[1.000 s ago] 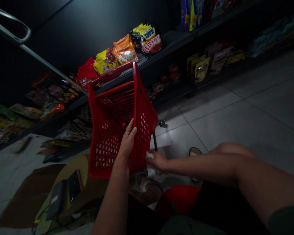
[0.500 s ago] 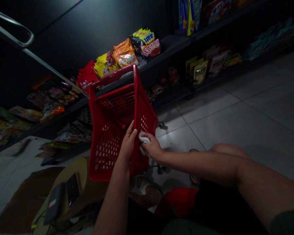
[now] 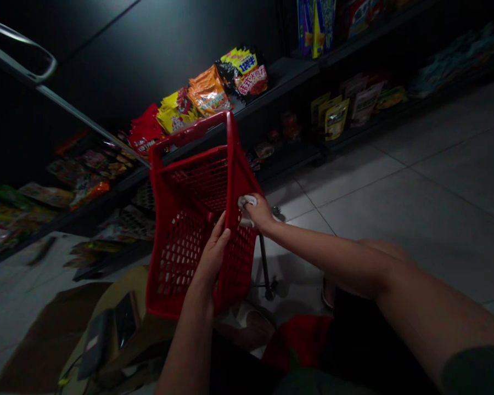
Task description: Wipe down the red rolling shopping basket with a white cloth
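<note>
A red plastic shopping basket point(image 3: 154, 252) with perforated walls and a handle frame stands tilted in front of me, on a cart frame with metal legs and casters point(image 3: 267, 285). My left hand point(image 3: 214, 244) grips its near rim, fingers inside and thumb along the edge. A crumpled white cloth point(image 3: 247, 211) is bunched in my right hand point(image 3: 261, 213), which presses it against the outer right wall of the basket. The fingertips of the right hand are partly hidden by the cloth.
Dark shelves point(image 3: 286, 82) with snack packets point(image 3: 209, 93) run behind the basket. A metal pole point(image 3: 86, 120) slants in from the upper left. On a round stool point(image 3: 134, 277) at lower left lie two dark flat devices point(image 3: 94, 343). Tiled floor point(image 3: 395, 203) extends right.
My right hand has moved the cloth up and away along the basket's outer wall. The basket has turned and shifted slightly, showing more of the cart leg. My left hand still holds the rim.
</note>
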`<state>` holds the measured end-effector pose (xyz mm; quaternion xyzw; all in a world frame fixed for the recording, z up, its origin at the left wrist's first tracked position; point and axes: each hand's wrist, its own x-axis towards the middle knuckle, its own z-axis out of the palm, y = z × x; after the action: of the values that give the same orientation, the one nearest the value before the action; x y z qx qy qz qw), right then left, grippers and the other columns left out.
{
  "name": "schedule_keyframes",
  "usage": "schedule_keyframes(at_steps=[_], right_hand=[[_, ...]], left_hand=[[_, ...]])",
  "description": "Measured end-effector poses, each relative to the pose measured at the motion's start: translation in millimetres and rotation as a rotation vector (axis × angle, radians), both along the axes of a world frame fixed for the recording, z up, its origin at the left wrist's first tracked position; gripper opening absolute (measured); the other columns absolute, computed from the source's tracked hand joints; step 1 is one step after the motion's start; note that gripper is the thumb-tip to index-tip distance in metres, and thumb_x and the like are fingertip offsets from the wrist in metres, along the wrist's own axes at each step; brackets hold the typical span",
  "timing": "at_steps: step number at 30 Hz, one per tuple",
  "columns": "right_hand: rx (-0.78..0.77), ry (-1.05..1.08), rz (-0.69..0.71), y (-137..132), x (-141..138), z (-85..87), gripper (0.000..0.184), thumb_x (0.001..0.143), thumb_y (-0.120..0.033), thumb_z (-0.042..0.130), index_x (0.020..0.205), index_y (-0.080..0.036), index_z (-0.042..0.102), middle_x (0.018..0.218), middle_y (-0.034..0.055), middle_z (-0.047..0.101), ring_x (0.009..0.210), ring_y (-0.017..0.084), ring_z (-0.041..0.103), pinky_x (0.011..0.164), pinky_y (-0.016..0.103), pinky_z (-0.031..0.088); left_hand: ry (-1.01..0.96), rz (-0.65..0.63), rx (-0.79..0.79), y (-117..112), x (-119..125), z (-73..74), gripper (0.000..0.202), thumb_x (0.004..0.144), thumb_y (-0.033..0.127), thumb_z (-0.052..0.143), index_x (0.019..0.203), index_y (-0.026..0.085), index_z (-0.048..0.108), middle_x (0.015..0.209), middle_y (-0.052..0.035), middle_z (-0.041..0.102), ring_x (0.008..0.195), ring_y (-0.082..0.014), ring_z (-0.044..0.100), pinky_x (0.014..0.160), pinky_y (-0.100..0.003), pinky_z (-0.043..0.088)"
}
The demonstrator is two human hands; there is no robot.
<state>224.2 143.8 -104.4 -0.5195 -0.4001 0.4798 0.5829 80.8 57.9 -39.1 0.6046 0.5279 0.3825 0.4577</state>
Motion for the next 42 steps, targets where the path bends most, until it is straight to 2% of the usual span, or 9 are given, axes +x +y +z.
schedule_keyframes(at_steps=[7, 10, 14, 16, 24, 26, 31, 34, 42], right_hand=[[0.359, -0.097, 0.439, -123, -19, -6.3, 0.024, 0.070, -0.017, 0.063, 0.094, -0.022, 0.061, 0.092, -0.0010, 0.058, 0.087, 0.016, 0.055, 0.082, 0.028, 0.046], [0.335, -0.126, 0.411, -86, 1, -13.1, 0.018, 0.070, -0.017, 0.062, 0.087, -0.021, 0.062, 0.087, -0.0013, 0.059, 0.085, 0.016, 0.056, 0.082, 0.028, 0.046], [0.041, -0.130, 0.039, 3, 28, -18.7, 0.022, 0.072, -0.017, 0.058, 0.093, -0.021, 0.062, 0.092, 0.0008, 0.064, 0.089, 0.018, 0.058, 0.086, 0.031, 0.046], [-0.009, -0.080, -0.055, 14, 25, -18.9, 0.026, 0.075, -0.020, 0.057, 0.100, -0.020, 0.061, 0.099, 0.0031, 0.064, 0.093, 0.019, 0.058, 0.088, 0.033, 0.046], [0.275, -0.155, 0.286, -86, -13, -16.8, 0.021, 0.070, -0.016, 0.060, 0.091, -0.022, 0.062, 0.094, 0.0008, 0.057, 0.093, 0.018, 0.053, 0.088, 0.031, 0.044], [0.272, -0.152, 0.288, -68, -2, -21.5, 0.015, 0.071, -0.018, 0.061, 0.086, -0.021, 0.062, 0.089, -0.0002, 0.057, 0.089, 0.017, 0.054, 0.086, 0.030, 0.044], [0.041, -0.135, -0.057, 4, 19, -34.9, 0.022, 0.074, -0.017, 0.060, 0.095, -0.020, 0.064, 0.101, 0.0021, 0.063, 0.098, 0.019, 0.055, 0.093, 0.034, 0.044], [0.018, -0.102, -0.091, 7, 10, -33.5, 0.028, 0.078, -0.021, 0.060, 0.106, -0.019, 0.063, 0.111, 0.0051, 0.064, 0.106, 0.020, 0.057, 0.099, 0.036, 0.043], [0.119, -0.071, 0.172, -101, -20, -11.6, 0.030, 0.087, -0.020, 0.052, 0.115, -0.023, 0.060, 0.121, 0.0063, 0.056, 0.120, 0.019, 0.050, 0.111, 0.038, 0.036]], left_hand=[[0.045, 0.017, 0.015, -6, -4, -4.7, 0.056, 0.093, 0.040, 0.054, 0.147, 0.034, 0.043, 0.159, 0.0047, 0.035, 0.147, -0.0180, 0.030, 0.124, -0.033, 0.019], [0.053, 0.010, 0.027, -9, -3, -2.1, 0.055, 0.094, 0.040, 0.054, 0.147, 0.033, 0.043, 0.159, 0.0043, 0.035, 0.148, -0.0187, 0.030, 0.123, -0.034, 0.020], [0.073, 0.003, -0.001, -16, 0, 7.2, 0.055, 0.093, 0.040, 0.055, 0.147, 0.033, 0.044, 0.158, 0.0043, 0.037, 0.149, -0.0192, 0.028, 0.123, -0.035, 0.023], [0.072, 0.006, -0.019, -18, 1, 10.8, 0.055, 0.093, 0.040, 0.055, 0.147, 0.033, 0.044, 0.158, 0.0049, 0.038, 0.149, -0.0192, 0.027, 0.123, -0.035, 0.023], [0.023, -0.006, -0.023, -17, -5, 5.4, 0.055, 0.093, 0.040, 0.056, 0.146, 0.033, 0.044, 0.159, 0.0036, 0.037, 0.148, -0.0215, 0.030, 0.124, -0.039, 0.021], [0.024, -0.008, -0.027, -18, -6, 5.2, 0.056, 0.093, 0.040, 0.056, 0.147, 0.034, 0.044, 0.158, 0.0037, 0.038, 0.148, -0.0211, 0.029, 0.124, -0.038, 0.021], [0.049, -0.002, -0.051, -23, -4, 10.7, 0.055, 0.093, 0.039, 0.055, 0.147, 0.033, 0.044, 0.158, 0.0040, 0.038, 0.148, -0.0197, 0.028, 0.123, -0.037, 0.023], [0.054, -0.004, -0.049, -23, -4, 11.7, 0.056, 0.093, 0.038, 0.056, 0.147, 0.033, 0.044, 0.158, 0.0044, 0.037, 0.148, -0.0199, 0.028, 0.123, -0.036, 0.023], [0.035, -0.008, -0.030, -13, -8, 5.8, 0.055, 0.093, 0.038, 0.056, 0.146, 0.034, 0.044, 0.158, 0.0050, 0.038, 0.148, -0.0197, 0.030, 0.124, -0.037, 0.021]])
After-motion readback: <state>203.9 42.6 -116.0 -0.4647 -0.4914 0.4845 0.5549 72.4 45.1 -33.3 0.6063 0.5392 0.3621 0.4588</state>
